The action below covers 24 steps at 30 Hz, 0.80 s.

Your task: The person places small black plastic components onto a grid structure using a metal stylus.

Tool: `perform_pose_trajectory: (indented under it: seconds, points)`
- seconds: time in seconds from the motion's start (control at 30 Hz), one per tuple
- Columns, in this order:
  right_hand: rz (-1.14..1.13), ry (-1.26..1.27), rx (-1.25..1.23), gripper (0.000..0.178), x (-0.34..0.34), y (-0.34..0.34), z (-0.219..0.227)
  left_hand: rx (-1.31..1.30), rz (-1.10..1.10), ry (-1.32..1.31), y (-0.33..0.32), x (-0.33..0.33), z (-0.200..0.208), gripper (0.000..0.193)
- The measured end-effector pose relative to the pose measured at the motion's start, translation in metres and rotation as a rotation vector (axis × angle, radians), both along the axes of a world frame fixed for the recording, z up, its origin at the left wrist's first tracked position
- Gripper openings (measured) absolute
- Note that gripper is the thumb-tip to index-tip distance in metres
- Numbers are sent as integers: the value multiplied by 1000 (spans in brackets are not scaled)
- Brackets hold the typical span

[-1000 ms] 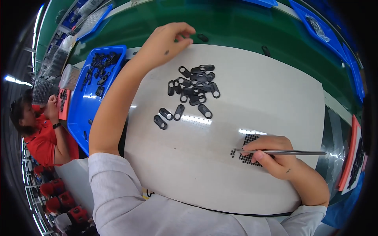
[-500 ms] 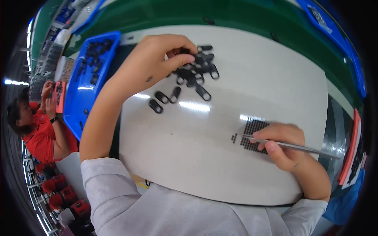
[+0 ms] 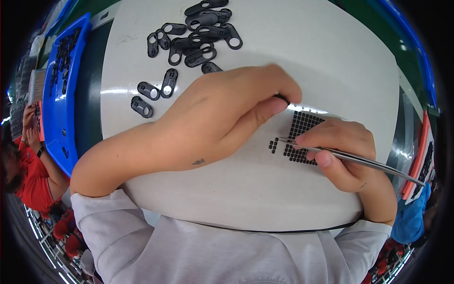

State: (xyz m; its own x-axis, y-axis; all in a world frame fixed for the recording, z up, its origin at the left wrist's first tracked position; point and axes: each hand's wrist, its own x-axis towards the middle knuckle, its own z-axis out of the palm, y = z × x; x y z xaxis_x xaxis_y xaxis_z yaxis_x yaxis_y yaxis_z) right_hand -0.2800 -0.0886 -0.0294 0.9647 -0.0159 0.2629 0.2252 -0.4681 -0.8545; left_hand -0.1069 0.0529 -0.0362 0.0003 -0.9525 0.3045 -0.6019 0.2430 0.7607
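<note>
My left hand (image 3: 231,106) is bent over the middle of the white table (image 3: 227,199). Between its thumb and finger it pinches a black plastic piece (image 3: 282,98), mostly hidden by the fingers. Steel tweezers (image 3: 373,163) are gripped in my right hand (image 3: 347,149), with their tips beside a few separate small black pads (image 3: 273,146). Many more such square pads stand in neat rows as a sheet (image 3: 302,124), partly under my right fingers. At the far left lies a loose pile of black oval parts (image 3: 201,56), each with a round hole.
A blue tray (image 3: 80,90) holding black parts stands at the left edge. Three oval parts, one of them here (image 3: 142,107), lie apart from the pile. A red-edged board (image 3: 418,156) is at the right. A person in red (image 3: 40,170) works at far left.
My left hand has come from the pile toward the pad sheet, bringing a black piece. My right hand still holds the tweezers by the pads. The view has shifted.
</note>
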Motion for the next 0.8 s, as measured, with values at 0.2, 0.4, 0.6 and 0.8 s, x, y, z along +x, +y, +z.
perform_pose_trajectory:
  seconds: [0.2,0.4,0.6,0.8]
  points:
    - [11,58,-66,18,-3,0,0,436,-19,357,2,1,12,16]
    - [31,-18,-64,15,-1,1,-4,539,40,701,0,5,18,8]
    - [35,13,-66,14,-3,-1,-2,401,18,273,2,2,11,9]
    - [13,90,15,14,-3,-1,-2,602,42,515,1,3,17,12]
